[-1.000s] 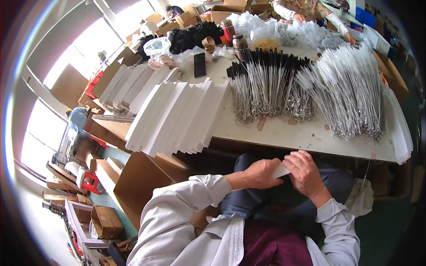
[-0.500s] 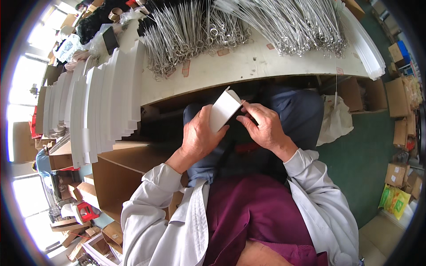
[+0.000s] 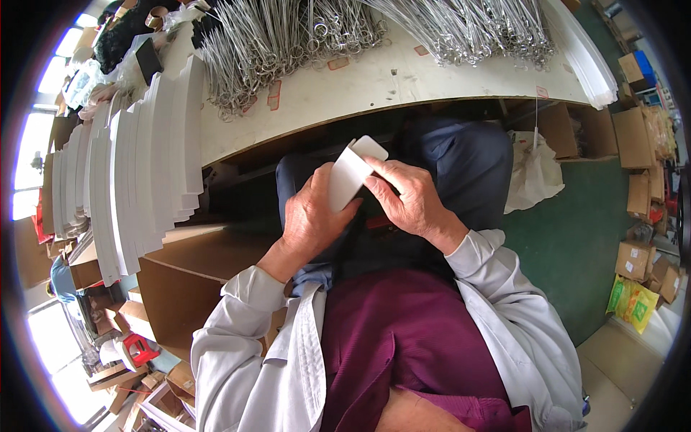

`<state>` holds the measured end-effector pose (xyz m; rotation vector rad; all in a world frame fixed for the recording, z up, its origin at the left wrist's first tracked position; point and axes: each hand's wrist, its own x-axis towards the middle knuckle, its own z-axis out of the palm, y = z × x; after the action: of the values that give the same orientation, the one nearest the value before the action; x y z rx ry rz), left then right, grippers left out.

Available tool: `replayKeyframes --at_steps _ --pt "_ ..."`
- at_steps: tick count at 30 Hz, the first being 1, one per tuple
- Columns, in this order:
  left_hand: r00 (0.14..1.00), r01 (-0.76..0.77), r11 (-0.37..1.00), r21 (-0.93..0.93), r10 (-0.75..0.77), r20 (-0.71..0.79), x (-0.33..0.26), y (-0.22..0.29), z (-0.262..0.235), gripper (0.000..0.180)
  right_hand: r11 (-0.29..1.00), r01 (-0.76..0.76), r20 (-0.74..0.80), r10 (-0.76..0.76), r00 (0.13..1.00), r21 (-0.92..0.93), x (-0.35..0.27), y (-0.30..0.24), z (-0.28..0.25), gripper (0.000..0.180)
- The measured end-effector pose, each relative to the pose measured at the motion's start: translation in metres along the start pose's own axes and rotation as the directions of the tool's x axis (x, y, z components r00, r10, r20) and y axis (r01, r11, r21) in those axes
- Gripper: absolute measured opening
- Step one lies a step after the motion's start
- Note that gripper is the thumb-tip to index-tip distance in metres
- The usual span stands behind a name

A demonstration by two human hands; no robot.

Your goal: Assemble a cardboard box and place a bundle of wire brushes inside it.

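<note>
Above my lap, my left hand (image 3: pixel 315 216) is wrapped round a narrow white cardboard box (image 3: pixel 348 178), which tilts with its upper end toward the table. The end flap (image 3: pixel 371 148) of the box stands open at that upper end. My right hand (image 3: pixel 412 198) is closed at this end, its index finger against the flap and its thumb by the box's side edge. Whatever the box may contain is hidden.
Bundles of thin metal rods with ring ends (image 3: pixel 266 57) lie on the pale table (image 3: pixel 317 104). Stacked white flat cartons (image 3: pixel 137 173) stand at the left, above an open brown cardboard box (image 3: pixel 183 277). More white strips (image 3: pixel 586 61) lie at the table's right end.
My right index finger has moved onto the flap, which is now tilted farther outward. My right hand has come closer to the box. The whole view has shifted slightly.
</note>
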<state>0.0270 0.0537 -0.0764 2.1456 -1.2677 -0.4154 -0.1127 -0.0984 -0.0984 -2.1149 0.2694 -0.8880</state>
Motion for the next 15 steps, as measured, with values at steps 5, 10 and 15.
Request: replayKeyframes --at_steps 5,10,15 --pt "0.999 0.024 0.994 -0.108 -0.021 0.028 0.002 0.005 0.007 0.074 0.937 -0.240 0.166 0.202 0.965 0.254 -0.005 -0.005 0.007 0.021" --pt "0.994 0.111 0.967 -0.228 -0.103 0.047 0.008 0.008 0.016 0.075 0.663 -0.656 0.412 0.517 0.750 0.362 -0.009 0.003 0.011 0.018" --pt "0.990 0.088 0.966 -0.242 -0.111 -0.084 -0.009 -0.005 0.020 0.060 0.913 -0.340 0.332 0.255 0.908 0.226 -0.006 -0.003 0.019 0.019"
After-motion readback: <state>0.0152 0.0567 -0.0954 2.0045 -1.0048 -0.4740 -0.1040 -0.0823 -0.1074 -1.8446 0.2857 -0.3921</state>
